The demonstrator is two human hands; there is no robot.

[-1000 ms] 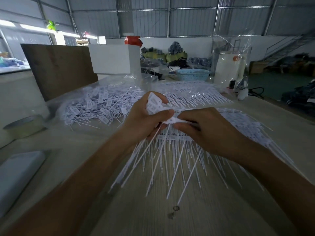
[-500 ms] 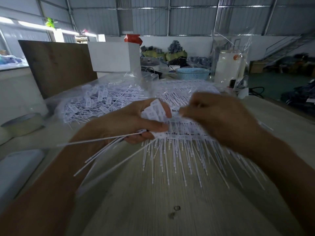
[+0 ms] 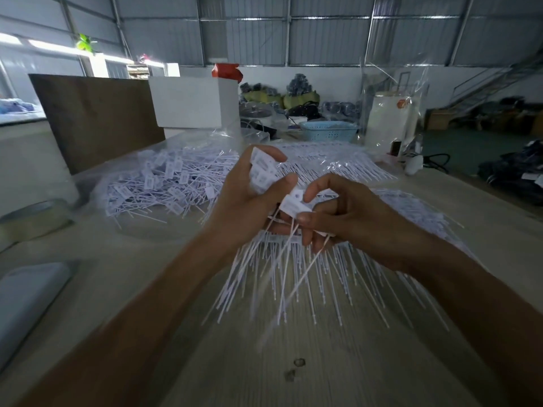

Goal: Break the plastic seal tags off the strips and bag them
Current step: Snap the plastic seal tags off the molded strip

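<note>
On your far left a roll of tape (image 3: 32, 221) sits on the table (image 3: 323, 362), and beyond it lies an open clear bag (image 3: 129, 207) heaped with loose seal tags (image 3: 164, 183). That heap is the work already done, and it looks like a good share.

Moving right, your left hand (image 3: 246, 201) is curled around a small stack of broken-off tags (image 3: 263, 173), their thin tails hanging down below your palm. None of these are in the bag yet.

Just beside it, your right hand (image 3: 349, 215) pinches a single tag (image 3: 293, 204) between thumb and forefinger, close against the left hand's stack; whether it is fully free of its strip you cannot tell from here.

Under and to the right of both hands, the strips (image 3: 338, 274) fan out across the table with many tags attached, and more lie at the far right. By that showing, you have plenty left to snap off and bag.
</note>
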